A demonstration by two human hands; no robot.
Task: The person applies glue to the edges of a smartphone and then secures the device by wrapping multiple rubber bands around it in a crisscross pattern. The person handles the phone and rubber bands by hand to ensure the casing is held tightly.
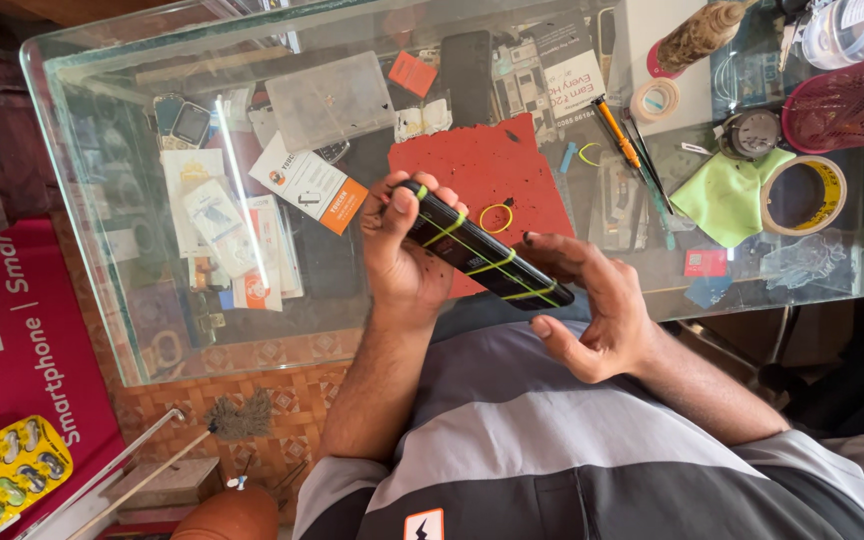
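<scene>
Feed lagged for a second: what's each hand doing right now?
Left hand: closed around one end of the black phone bound with yellow-green rubber bands.
Right hand: open, fingertips touching the phone's other end.

There was just one camera, worn on the person's head. It looked straight down, close over both hands [512, 270] and the glass table [112, 130]. The picture sat turned sideways, so the person's chest filled the bottom edge.
</scene>
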